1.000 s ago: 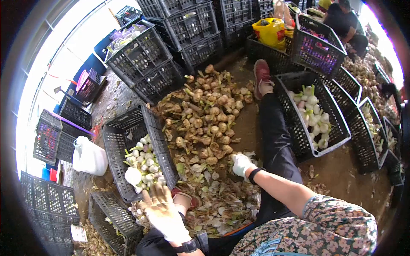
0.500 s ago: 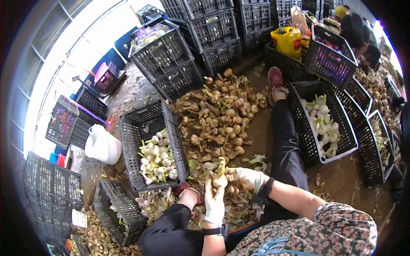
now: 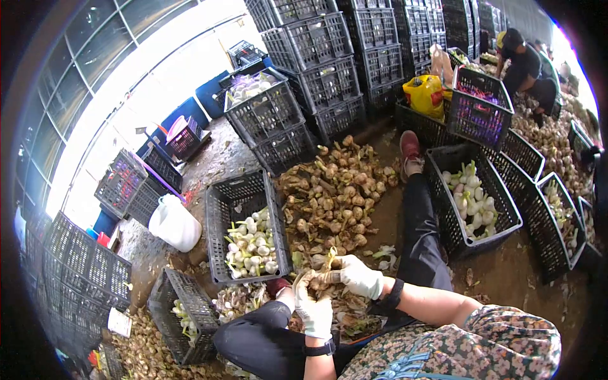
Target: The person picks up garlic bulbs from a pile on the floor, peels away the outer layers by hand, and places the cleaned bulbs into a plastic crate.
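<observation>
Both my hands wear whitish work gloves and meet low in the centre of the head view. A garlic bulb with a short yellowish stem sticking up is held between them, mostly covered by fingers. My left hand is closed round it from below and left. From the right, my right hand has its fingers closed on the bulb near the stem. Just beyond the hands lies a heap of brownish, unpeeled garlic. To the left, a black crate holds clean white garlic bulbs.
Another black crate with white garlic stands beyond my right leg. Stacked crates rise behind the heap. A white plastic jug is at left, a yellow bag at the back. A person bends over garlic at far right.
The view has tilted upward, so the scene sits lower and more of the far wall shows. My hands stay together on the bulb, which is now more covered by fingers.
</observation>
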The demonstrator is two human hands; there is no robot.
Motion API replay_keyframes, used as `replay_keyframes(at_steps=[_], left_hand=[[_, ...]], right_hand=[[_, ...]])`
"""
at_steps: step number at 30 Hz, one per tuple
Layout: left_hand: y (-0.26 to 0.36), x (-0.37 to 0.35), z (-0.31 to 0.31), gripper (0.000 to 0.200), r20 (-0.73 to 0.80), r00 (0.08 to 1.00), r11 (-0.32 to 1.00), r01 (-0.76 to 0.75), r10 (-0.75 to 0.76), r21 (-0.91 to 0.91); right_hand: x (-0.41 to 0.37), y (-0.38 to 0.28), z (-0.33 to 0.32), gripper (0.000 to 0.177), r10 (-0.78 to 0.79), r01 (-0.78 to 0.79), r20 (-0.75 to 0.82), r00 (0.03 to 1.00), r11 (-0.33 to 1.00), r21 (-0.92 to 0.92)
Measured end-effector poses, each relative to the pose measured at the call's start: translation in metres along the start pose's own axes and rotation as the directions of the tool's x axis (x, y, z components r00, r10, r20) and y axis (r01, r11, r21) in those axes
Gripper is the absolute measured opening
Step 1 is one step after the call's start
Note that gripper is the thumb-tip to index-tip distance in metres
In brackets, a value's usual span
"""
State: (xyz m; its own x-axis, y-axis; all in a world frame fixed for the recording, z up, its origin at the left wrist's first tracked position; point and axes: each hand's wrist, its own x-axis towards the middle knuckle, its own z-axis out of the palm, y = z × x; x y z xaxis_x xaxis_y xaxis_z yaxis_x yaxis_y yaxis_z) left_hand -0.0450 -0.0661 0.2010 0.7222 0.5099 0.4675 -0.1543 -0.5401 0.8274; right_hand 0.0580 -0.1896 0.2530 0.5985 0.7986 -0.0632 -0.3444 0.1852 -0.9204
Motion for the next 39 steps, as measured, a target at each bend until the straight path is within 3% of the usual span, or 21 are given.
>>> replay_keyframes(at_steps=[6,7,8,9,10,11,16,19,20,22,25,28,31,32,33,34,35,36,37,38,39], left_hand=[[-0.024,-0.005,-0.004,0.044,-0.026,0.999,1.0,0.026,-0.026,-0.015],[-0.011,-0.003,-0.008,0.042,0.059,0.968,0.813,0.239,-0.245,-0.532],[0.003,-0.002,-0.011,0.039,0.244,0.894,0.342,0.379,-0.375,-0.86],[0.016,-0.001,-0.011,0.039,0.244,0.894,0.34,0.378,-0.376,-0.861],[0.029,-0.001,-0.01,0.037,0.135,0.947,0.506,0.271,-0.29,-0.819],[0.04,0.0,-0.011,0.036,0.038,0.982,0.649,0.15,-0.183,-0.746],[0.055,-0.001,-0.025,0.037,0.201,0.867,0.437,0.415,-0.457,-0.798],[0.06,-0.004,-0.019,0.046,0.005,0.956,0.834,0.258,-0.294,-0.487],[0.058,-0.004,-0.019,0.046,0.008,0.955,0.833,0.264,-0.297,-0.486],[0.054,-0.003,-0.019,0.052,0.009,0.944,0.826,0.292,-0.329,-0.482],[0.052,-0.006,-0.023,0.058,0.052,0.936,0.753,0.312,-0.348,-0.579],[0.064,-0.003,-0.036,0.054,0.192,0.909,0.587,0.388,-0.369,-0.71],[0.065,-0.005,-0.038,0.058,0.265,0.863,0.211,0.381,-0.429,-0.9],[0.059,-0.01,-0.037,0.052,0.2,0.886,0.282,0.335,-0.417,-0.899],[0.061,-0.015,-0.041,0.047,0.184,0.846,0.243,0.341,-0.501,-0.908],[0.062,-0.019,-0.045,0.044,0.169,0.797,0.204,0.342,-0.579,-0.917],[0.04,-0.022,-0.044,0.039,0.239,0.802,0.013,0.294,-0.547,-0.956],[0.052,-0.023,-0.049,0.042,0.216,0.958,0.127,0.242,-0.188,-0.962],[0.052,-0.023,-0.042,0.042,0.25,0.95,0.116,0.273,-0.186,-0.955],[0.051,-0.023,-0.034,0.042,0.278,0.942,0.11,0.302,-0.19,-0.947],[0.051,-0.022,-0.028,0.042,0.306,0.932,0.106,0.33,-0.193,-0.938]], right_hand=[[-0.006,-0.007,-0.009,0.019,-0.034,0.044,0.079,0.996,0.991,-0.129],[-0.007,-0.016,-0.013,0.019,-0.048,0.071,0.116,0.992,0.978,-0.196],[-0.009,-0.019,-0.015,0.021,-0.059,0.098,0.153,0.986,0.96,-0.262],[-0.002,-0.01,-0.021,0.028,-0.199,0.268,0.212,0.957,0.888,-0.374],[-0.01,-0.031,-0.015,0.035,-0.083,0.135,0.21,0.974,0.96,-0.245],[-0.003,-0.017,-0.026,0.036,-0.138,0.204,0.241,0.961,0.939,-0.275],[0.006,-0.018,-0.034,0.033,-0.358,0.513,0.392,0.847,0.741,-0.432],[-0.008,-0.037,-0.006,0.042,-0.242,0.355,0.269,0.932,0.755,-0.551],[-0.009,-0.028,-0.002,0.039,-0.37,0.418,0.21,0.905,0.681,-0.602],[-0.013,-0.02,0.002,0.039,-0.106,0.105,0.022,0.994,0.904,-0.415],[-0.015,-0.026,-0.003,0.031,0.03,-0.032,-0.012,0.999,0.949,-0.313],[-0.014,-0.025,-0.004,0.021,-0.038,0.05,0.166,0.985,0.997,-0.066],[-0.017,-0.038,0.007,0.021,-0.038,0.073,0.227,0.973,0.987,-0.147],[-0.015,-0.044,0.01,0.023,-0.039,0.089,0.255,0.966,0.979,-0.185],[-0.007,-0.053,0.008,0.029,-0.07,0.248,0.33,0.941,0.806,-0.537],[-0.02,-0.096,0.034,0.036,-0.056,0.318,0.374,0.926,0.651,-0.69],[-0.029,-0.112,0.051,0.04,-0.262,0.539,0.471,0.842,0.405,-0.738],[-0.008,-0.08,0.049,0.044,-0.447,0.739,0.591,0.671,0.456,-0.495],[-0.042,-0.169,0.076,0.038,-0.39,0.871,0.787,0.477,0.329,-0.365],[-0.043,-0.163,0.097,0.026,-0.485,0.946,0.812,0.325,0.181,-0.27],[-0.041,-0.161,0.088,0.026,-0.497,0.936,0.793,0.351,0.18,-0.301]])
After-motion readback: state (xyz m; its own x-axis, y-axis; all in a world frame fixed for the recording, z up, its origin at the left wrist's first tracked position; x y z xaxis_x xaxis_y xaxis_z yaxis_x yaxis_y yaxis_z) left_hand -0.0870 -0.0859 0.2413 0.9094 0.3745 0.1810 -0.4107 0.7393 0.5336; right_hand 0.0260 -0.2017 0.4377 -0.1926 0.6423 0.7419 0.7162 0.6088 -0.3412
